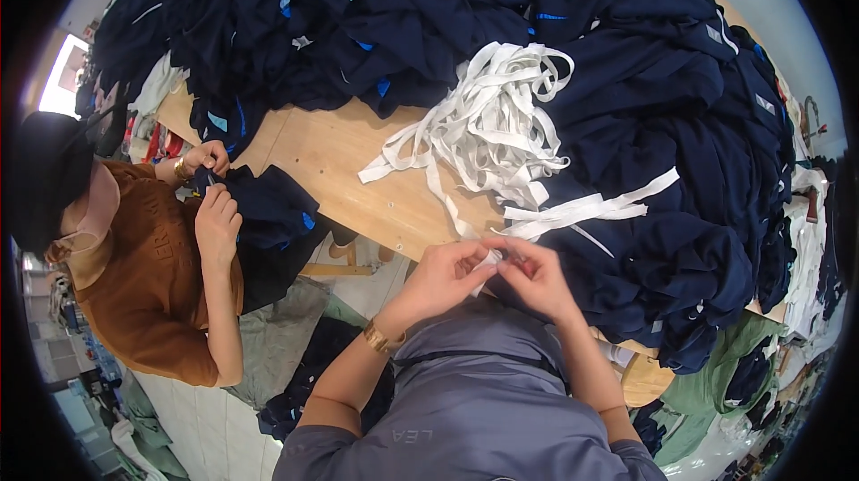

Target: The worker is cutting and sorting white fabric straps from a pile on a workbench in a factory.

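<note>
Close in front of my body, at the table's near edge, my left hand (445, 277) and my right hand (537, 277) meet with fingers pinched together. Between their fingertips is a small piece of white fabric tape (487, 270); most of it is hidden by the fingers. Just beyond my hands lies a tangled heap of white tape (501, 127) on the wooden table (349, 172). A few flat cut strips (591, 210) lie to its right, on dark navy garments (644, 141). One tape end trails from the heap toward my left hand.
Navy garments (403, 16) with light-blue patches pile along the table's far side and right. At the left a co-worker in a brown shirt (148, 275) handles a navy garment (273, 204). A wooden stool (646, 380) stands at lower right, near green cloth (716, 374).
</note>
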The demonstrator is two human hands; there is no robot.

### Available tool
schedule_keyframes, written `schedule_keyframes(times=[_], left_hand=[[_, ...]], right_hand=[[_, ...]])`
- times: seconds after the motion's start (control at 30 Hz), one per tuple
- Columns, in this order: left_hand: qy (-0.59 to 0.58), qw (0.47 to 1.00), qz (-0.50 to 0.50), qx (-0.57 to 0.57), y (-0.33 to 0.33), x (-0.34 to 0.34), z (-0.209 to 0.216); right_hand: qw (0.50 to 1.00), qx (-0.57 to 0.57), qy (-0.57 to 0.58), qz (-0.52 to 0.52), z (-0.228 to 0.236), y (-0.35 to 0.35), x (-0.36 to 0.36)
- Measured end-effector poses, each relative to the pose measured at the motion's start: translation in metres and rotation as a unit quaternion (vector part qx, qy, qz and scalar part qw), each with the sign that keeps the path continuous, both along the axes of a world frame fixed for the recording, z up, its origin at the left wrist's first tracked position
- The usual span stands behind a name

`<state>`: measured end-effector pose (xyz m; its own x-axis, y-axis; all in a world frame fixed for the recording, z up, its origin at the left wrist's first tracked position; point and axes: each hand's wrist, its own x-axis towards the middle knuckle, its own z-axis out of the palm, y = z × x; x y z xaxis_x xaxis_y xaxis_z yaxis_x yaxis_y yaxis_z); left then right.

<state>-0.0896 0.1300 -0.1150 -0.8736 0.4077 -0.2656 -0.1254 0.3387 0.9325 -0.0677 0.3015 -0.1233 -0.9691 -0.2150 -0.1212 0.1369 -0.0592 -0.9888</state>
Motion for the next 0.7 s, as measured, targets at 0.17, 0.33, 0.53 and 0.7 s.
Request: schedule_keyframes(times=[0.17, 0.33, 0.53, 0.7], left_hand=[[0.074, 0.993, 0.032, 0.084, -0.013, -0.006, 0.009], [0.174, 0.95, 0.006, 0.258, 0.006, -0.03, 0.018], [0.179, 0.944, -0.021, 0.276, 0.013, -0.053, 0.027], [0.227, 0.973, -0.007, -0.028, -0.009, -0.097, 0.019]], right_hand=[[0.989, -0.072, -0.104, 0.072, 0.031, 0.001, -0.02], [0.992, -0.085, -0.036, 0.081, 0.062, 0.013, -0.041], [0.974, -0.128, 0.158, -0.095, 0.103, 0.063, -0.043], [0.896, -0.279, 0.344, -0.045, 0.177, 0.157, -0.043]])
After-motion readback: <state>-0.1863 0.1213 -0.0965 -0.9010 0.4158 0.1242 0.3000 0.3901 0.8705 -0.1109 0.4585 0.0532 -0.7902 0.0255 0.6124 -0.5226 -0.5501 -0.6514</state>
